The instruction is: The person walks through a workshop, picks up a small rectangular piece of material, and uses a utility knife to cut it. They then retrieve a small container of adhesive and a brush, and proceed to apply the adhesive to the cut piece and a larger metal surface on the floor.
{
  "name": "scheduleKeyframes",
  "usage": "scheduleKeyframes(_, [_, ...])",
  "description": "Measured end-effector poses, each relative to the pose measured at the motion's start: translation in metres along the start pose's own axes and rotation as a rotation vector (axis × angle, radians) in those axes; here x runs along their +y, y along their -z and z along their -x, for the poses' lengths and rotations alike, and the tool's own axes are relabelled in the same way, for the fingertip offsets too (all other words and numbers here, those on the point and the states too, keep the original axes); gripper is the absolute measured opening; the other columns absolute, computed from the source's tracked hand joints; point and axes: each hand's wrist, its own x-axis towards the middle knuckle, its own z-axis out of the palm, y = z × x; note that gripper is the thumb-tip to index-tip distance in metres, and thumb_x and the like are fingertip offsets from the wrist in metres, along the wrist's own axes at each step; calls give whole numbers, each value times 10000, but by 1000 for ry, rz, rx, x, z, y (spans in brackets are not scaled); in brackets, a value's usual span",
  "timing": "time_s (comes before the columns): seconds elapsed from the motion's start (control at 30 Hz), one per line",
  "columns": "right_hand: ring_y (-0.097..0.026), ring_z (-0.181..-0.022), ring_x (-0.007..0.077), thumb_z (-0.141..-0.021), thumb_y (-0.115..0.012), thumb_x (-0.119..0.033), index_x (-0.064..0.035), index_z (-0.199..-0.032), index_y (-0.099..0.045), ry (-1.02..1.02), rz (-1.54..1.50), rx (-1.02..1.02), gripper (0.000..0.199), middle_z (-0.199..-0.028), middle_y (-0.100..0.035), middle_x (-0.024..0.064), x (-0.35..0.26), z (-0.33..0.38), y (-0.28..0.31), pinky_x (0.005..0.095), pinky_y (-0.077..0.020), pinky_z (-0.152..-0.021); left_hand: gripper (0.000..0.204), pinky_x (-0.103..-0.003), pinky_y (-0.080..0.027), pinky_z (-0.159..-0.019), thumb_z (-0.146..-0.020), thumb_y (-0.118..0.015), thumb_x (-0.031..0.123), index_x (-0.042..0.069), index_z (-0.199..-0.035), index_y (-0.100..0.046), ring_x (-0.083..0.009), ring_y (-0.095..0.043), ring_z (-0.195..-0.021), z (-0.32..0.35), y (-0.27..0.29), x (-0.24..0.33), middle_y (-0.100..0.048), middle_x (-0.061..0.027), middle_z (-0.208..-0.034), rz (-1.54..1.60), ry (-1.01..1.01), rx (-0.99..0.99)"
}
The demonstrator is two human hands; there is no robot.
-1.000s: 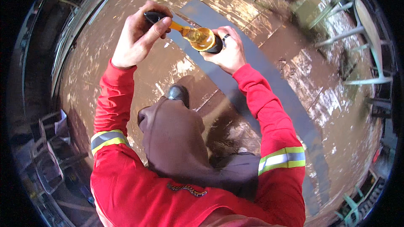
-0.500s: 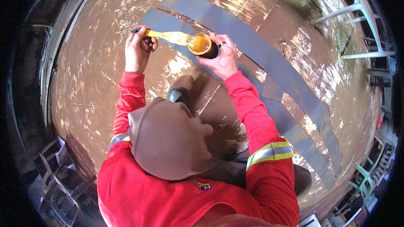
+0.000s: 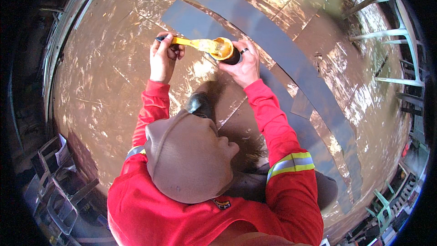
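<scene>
Jar (image 3: 234,56) and yellow tool (image 3: 192,43) are held out in front of you, above the floor (image 3: 114,64), one in each of your hands. Your left hand (image 3: 163,61) pinches the tool near its dark end; your right hand (image 3: 246,66), wearing a dark ring, is wrapped round the jar's side.

Since half a second ago, your hands have drawn slightly closer together, and the tool's broad end reaches farther over the jar's mouth. A second ago the tool slanted more. You seem to be working it in the jar's contents.

The jar is dark-sided and tilted toward your left, its mouth rimmed yellow, glossy amber stuff inside. The tool's broad end looks coated with the same; whether its tip is submerged, you cannot tell.

Farther out are your bent knee (image 3: 186,159) and dark boot (image 3: 199,104). Two long grey strips (image 3: 284,41) lie on the brown, pale-patched floor, and a pale chair (image 3: 384,33) stands at far right.
</scene>
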Motion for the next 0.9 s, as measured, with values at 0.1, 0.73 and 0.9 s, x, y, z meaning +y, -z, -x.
scheduleKeyframes(0.1, [-548,-945,273,-497,-808,-226,-79,-956,-639,-9,-24,27,511,-964,-562,85,2,1,-4,399,-423,-856,124,-291,-406,-514,-934,-481,175,60,-936,-527,-191,-530,-564,-6,17,-22,-576,-107,-681,200,68,-28])
scheduleKeyframes(0.73, [-586,-875,278,-489,-823,-215,-42,-918,-633,-105,-119,30,500,-929,-580,100,9,-25,-51,382,-480,-802,217,-303,-381,-601,-944,-475,242,55,-947,-585,-200,-503,-686,-14,67,-30,-560,-87,-762,535,93,5])
scheduleKeyframes(0.9, [-597,-896,275,-488,-816,-233,-46,-921,-638,-165,-103,46,505,-947,-593,104,17,-29,-49,376,-485,-817,220,-319,-385,-603,-942,-481,246,61,-968,-598,-212,-521,-675,-15,77,-35,-583,-94,-749,557,96,41])
